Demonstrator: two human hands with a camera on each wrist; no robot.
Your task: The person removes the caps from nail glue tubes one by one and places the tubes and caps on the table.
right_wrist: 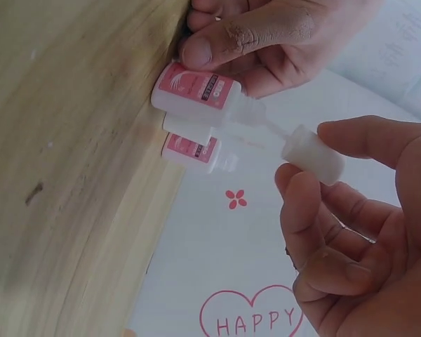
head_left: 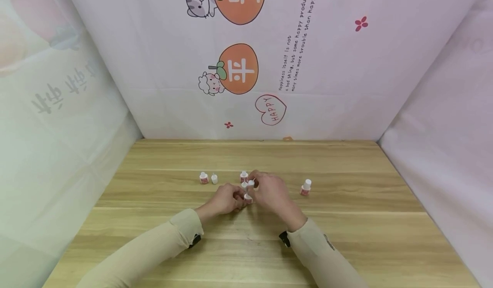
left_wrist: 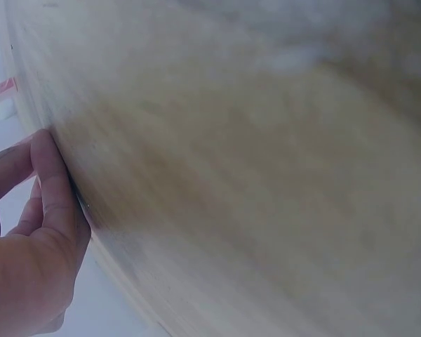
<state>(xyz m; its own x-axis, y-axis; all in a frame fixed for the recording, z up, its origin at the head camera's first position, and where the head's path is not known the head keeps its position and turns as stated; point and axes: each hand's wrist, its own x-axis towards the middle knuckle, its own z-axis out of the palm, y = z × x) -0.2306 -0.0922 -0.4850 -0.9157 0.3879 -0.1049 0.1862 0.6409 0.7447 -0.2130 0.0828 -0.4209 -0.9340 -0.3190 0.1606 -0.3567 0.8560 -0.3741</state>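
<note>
In the right wrist view, a small white bottle with a pink label (right_wrist: 196,88) stands on the table, its neck uncapped. My left hand (head_left: 226,199) grips this bottle low down between thumb and fingers. My right hand (head_left: 271,192) pinches a white brush cap (right_wrist: 313,154) by its sides. A thin stem runs from that cap to the bottle's mouth; how far in its tip reaches I cannot tell. Just behind stand a loose white cap (right_wrist: 185,129) and another pink-labelled bottle (right_wrist: 189,149). The left wrist view shows the left fingers (left_wrist: 52,175) but hides the held bottle.
To the left, a pink-labelled bottle (head_left: 203,178) stands beside an upturned white cap (head_left: 214,179) with its stem pointing up. A capped bottle (head_left: 305,188) stands apart on the right. White printed cloth walls (head_left: 327,117) border the wooden table (head_left: 346,236).
</note>
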